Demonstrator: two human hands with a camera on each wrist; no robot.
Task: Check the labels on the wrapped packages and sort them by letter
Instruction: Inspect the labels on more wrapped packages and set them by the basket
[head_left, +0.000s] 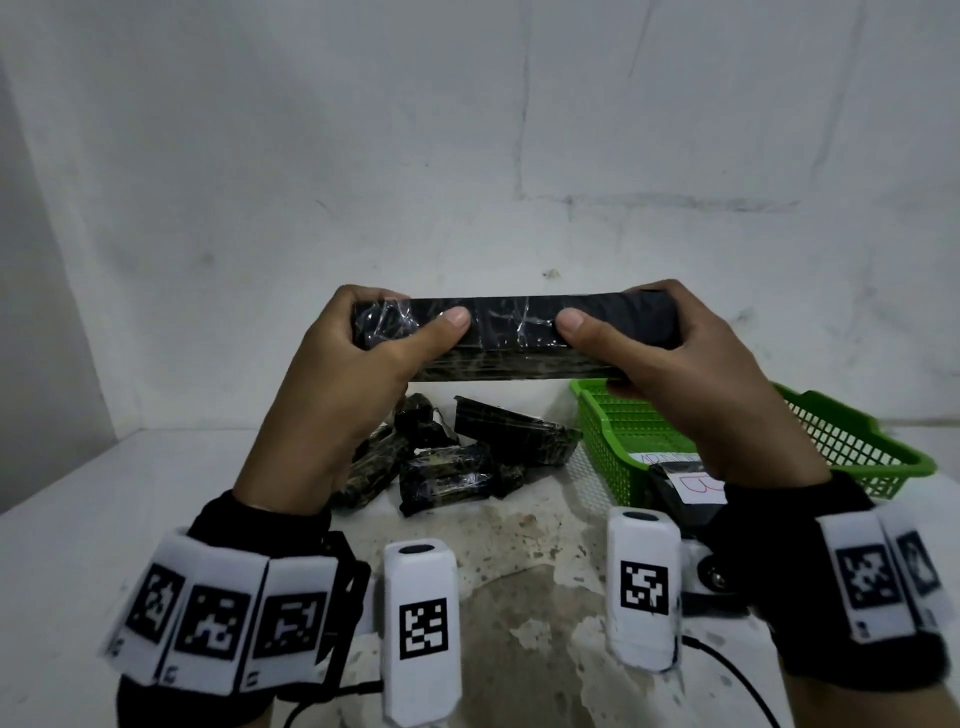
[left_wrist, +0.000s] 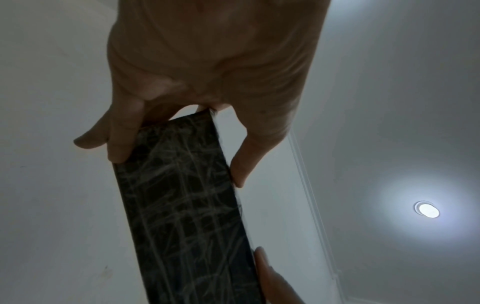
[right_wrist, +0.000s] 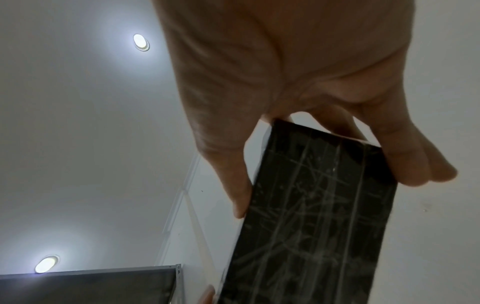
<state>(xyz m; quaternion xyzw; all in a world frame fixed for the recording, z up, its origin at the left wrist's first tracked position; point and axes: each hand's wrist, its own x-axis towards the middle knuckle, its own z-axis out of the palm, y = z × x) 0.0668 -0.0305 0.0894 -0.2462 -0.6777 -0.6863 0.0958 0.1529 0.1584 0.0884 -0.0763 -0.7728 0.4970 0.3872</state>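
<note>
A long black wrapped package (head_left: 511, 338) is held level in the air above the worktop (head_left: 78, 519), in front of a pale wall, gripped at both ends. The left hand (head_left: 353, 374) is closed round its left end, the thumb laid along the near face and the fingers curled over the top and far side; the right hand (head_left: 670, 384) is closed round the right end in the same way, so that the two thumb tips are pointed toward each other, apart, near the middle of the package. Clear film is seen creased over the black wrapping. No label can be made out on the faces shown — whether one is borne elsewhere cannot be told. In the left wrist view the package (left_wrist: 182, 205) is seen pinched between fingers on one edge and thumb on the other, and the same grip is shown in the right wrist view (right_wrist: 311, 216), with ceiling lights (right_wrist: 141, 42) behind. Below the held package, a heap of further black wrapped packages (head_left: 452, 457) is lying on the worktop. To the right of the heap a green basket (head_left: 857, 441) is standing; a white label with a red letter B (head_left: 698, 486) is seen at its near side, partly hidden by the right hand.
</note>
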